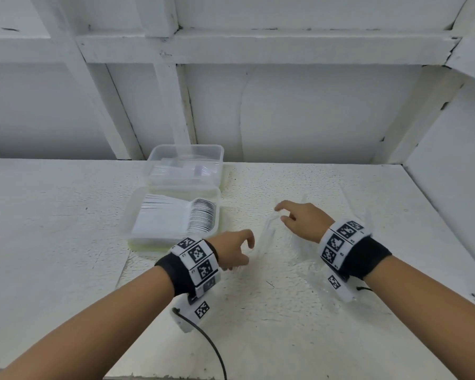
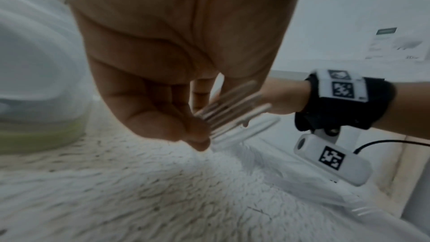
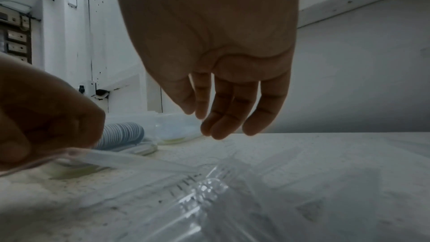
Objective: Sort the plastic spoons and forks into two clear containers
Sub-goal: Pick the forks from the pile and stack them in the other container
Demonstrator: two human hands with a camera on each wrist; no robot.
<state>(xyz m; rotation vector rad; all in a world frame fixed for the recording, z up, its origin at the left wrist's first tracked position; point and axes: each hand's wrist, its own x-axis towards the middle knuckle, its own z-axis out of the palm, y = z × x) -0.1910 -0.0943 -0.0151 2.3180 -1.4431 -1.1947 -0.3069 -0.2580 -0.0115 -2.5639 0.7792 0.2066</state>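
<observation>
Two clear containers stand left of centre: the far container (image 1: 185, 152) holds clear pieces, and the near container (image 1: 173, 237) holds a row of stacked spoons (image 1: 202, 215). My left hand (image 1: 244, 250) pinches a bunch of clear plastic cutlery (image 2: 232, 109) just above the table; spoon or fork I cannot tell. The bunch (image 3: 139, 161) reaches toward a loose pile of clear cutlery (image 1: 294, 242). My right hand (image 1: 281, 213) hovers over that pile with fingers (image 3: 221, 117) hanging relaxed and nothing between them.
A white rough table (image 1: 66, 242) carries everything, with white wall panels behind and a side wall at the right. Crinkled clear plastic (image 3: 209, 200) lies under my right wrist. A black cable (image 1: 211, 346) trails from my left wrist camera.
</observation>
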